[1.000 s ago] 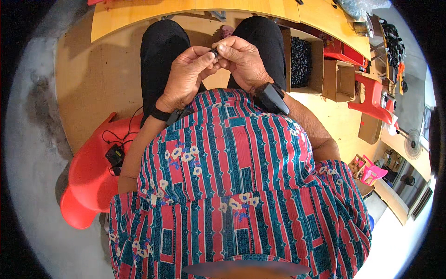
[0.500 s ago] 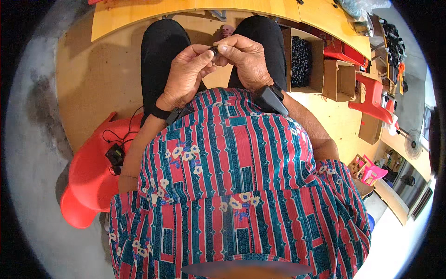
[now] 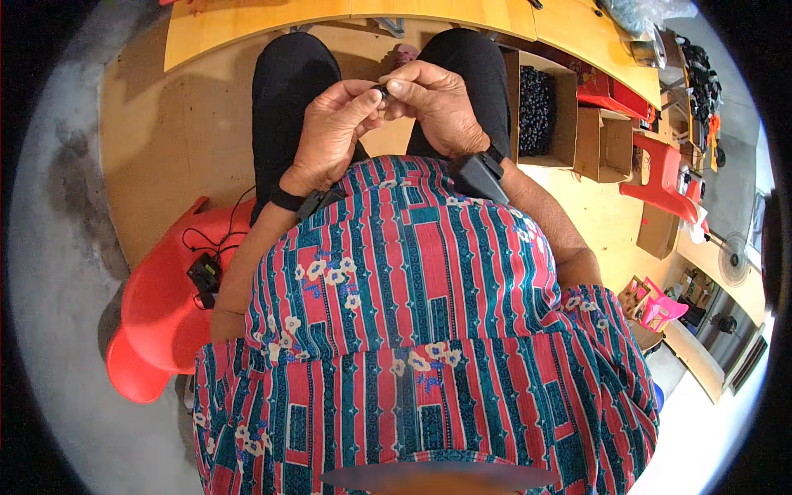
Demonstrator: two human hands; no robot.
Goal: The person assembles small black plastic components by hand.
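Above my lap, between my knees, both hands meet around a small black part [image 3: 382,90]. The thumb and fingers of my left hand [image 3: 337,124] are closed on its left side. My right hand [image 3: 437,101] pinches the same part from the right, thumb and forefinger pressed together at its end. Most of the part is hidden by the fingertips, so its exact kind does not show. An open cardboard box [image 3: 563,115] to the right of my right knee holds many small black pieces [image 3: 536,110].
A wooden table [image 3: 272,29] runs along the far side, with a clear plastic bag [image 3: 648,16] at its right end. Beside the box are a smaller carton [image 3: 604,144] and a red stool [image 3: 657,177]. A red chair [image 3: 157,322] with a black cabled device [image 3: 204,274] is at left.
Both hands stay in nearly the same place, still gripping the small black part, with only slight finger movement. The whole view has shifted very slightly.
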